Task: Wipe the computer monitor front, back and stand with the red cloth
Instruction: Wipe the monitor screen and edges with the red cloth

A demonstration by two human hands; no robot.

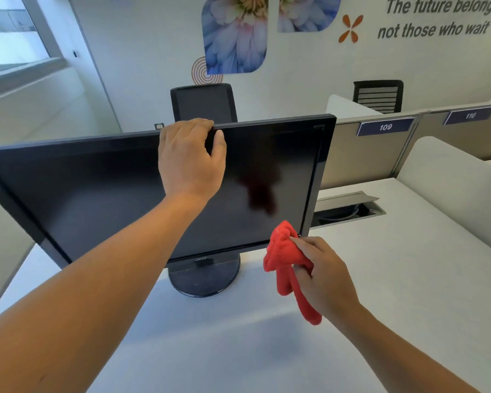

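Cloth (287, 259) hangs bunched, fleecy, beside glossy monitor (97, 194).

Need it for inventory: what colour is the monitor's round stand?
The stand is black, seen best in the head view.

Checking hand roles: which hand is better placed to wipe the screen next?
Right. The right hand grips the red cloth at the lower right corner of the monitor; the left hand holds its top edge, likely steadying it.
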